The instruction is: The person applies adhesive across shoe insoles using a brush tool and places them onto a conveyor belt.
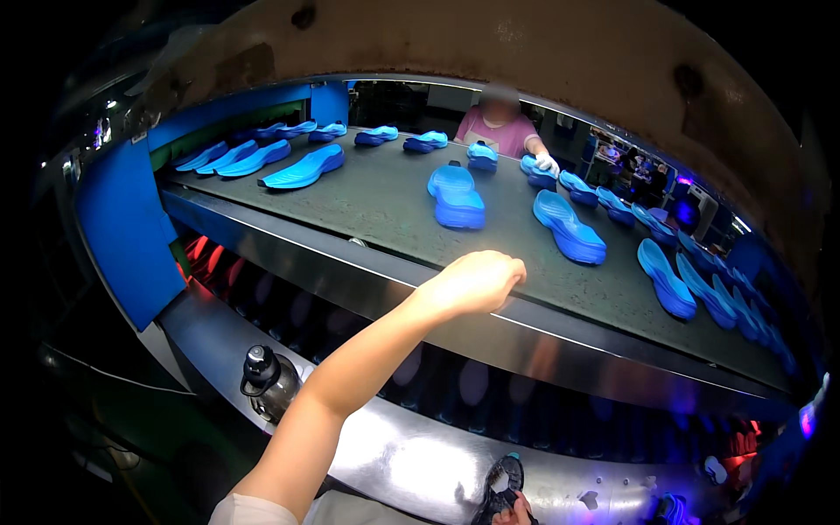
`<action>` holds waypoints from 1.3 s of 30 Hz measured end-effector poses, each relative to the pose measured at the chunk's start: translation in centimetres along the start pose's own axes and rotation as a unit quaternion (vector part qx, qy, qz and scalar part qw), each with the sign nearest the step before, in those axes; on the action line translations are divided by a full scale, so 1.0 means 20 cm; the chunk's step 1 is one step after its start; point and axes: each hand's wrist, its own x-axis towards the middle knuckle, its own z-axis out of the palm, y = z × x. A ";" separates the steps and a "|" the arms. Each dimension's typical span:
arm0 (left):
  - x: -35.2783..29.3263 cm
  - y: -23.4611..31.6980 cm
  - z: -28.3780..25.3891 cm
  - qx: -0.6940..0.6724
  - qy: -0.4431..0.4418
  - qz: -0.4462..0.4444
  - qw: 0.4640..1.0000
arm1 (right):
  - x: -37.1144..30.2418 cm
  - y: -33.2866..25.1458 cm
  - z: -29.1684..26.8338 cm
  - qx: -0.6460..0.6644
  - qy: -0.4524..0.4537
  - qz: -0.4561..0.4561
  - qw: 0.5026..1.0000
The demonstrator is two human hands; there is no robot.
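Over the near edge of the dark conveyor belt (376,207) reaches my left hand (477,282), its fingers curled in and no object showing in it. Beyond it lie a blue shoe sole (457,199) and, to the right, another blue sole (569,229), both apart from the hand. Low in the picture my right hand (516,510) shows only in part, with its fingers bent together beside a dark, shoe-like object (505,481) that has a white patch on it. What those fingers grip is too small to make out.
Several blue soles line the belt's far side and right end. Across it a person in pink (500,131) has a gloved hand (547,164) at a sole. A dark flask (269,385) stands on the metal ledge (411,446). A brown hood (490,44) hangs above.
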 end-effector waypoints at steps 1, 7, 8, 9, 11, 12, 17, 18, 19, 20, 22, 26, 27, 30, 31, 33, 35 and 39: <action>0.00 0.00 0.00 0.000 -0.003 0.002 1.000 | 0.01 0.00 0.00 0.001 -0.011 0.001 1.000; -0.01 0.00 0.01 0.001 0.024 0.013 1.000 | 0.02 0.01 -0.04 0.009 -0.029 0.006 1.000; -0.01 0.00 0.01 0.001 0.027 0.018 0.999 | 0.02 0.01 -0.04 0.012 -0.034 0.005 0.999; -0.01 0.00 0.01 0.001 0.028 0.019 0.999 | 0.03 0.01 -0.05 0.016 -0.038 0.005 0.999; 0.00 0.00 0.02 0.003 0.027 0.019 0.999 | 0.03 0.01 -0.06 0.012 -0.021 0.005 1.000; 0.00 0.00 0.02 0.004 0.027 0.020 0.999 | 0.03 0.01 -0.06 0.010 -0.014 0.006 1.000; 0.00 0.00 0.02 0.001 0.029 0.029 0.999 | 0.05 0.02 -0.09 0.003 -0.012 0.003 1.000; 0.00 0.00 0.02 0.001 0.031 0.033 0.999 | 0.06 0.03 -0.09 0.004 -0.025 0.001 1.000; 0.00 0.00 0.02 -0.001 0.030 0.036 0.999 | 0.06 0.03 -0.09 0.004 -0.038 -0.001 0.999; 0.00 0.00 0.03 0.001 0.033 0.037 0.999 | 0.07 0.03 -0.10 0.006 -0.040 0.002 0.999; 0.00 0.00 0.04 -0.004 0.043 0.046 0.998 | 0.07 0.02 -0.09 0.011 -0.044 0.008 0.999; 0.00 -0.01 0.05 -0.014 0.053 0.052 0.997 | 0.07 0.02 -0.09 0.017 -0.065 0.005 0.998; 0.00 -0.01 0.05 -0.018 0.057 0.054 0.997 | 0.07 0.02 -0.09 0.017 -0.065 0.005 0.998; 0.00 -0.01 0.05 -0.023 0.058 0.051 0.997 | 0.06 0.02 -0.10 0.015 -0.061 0.001 0.998; 0.00 0.00 0.05 -0.029 0.057 0.054 0.996 | 0.06 0.02 -0.11 0.014 -0.059 0.000 0.998; 0.00 0.00 0.06 -0.018 0.056 0.052 0.997 | 0.06 0.02 -0.12 0.015 -0.063 -0.004 0.998; 0.00 0.01 0.07 -0.017 0.057 0.053 0.997 | 0.07 0.01 -0.12 0.017 -0.070 -0.007 0.997; 0.01 0.01 0.07 -0.030 0.086 0.083 0.992 | 0.06 -0.02 -0.10 0.013 -0.074 -0.015 0.997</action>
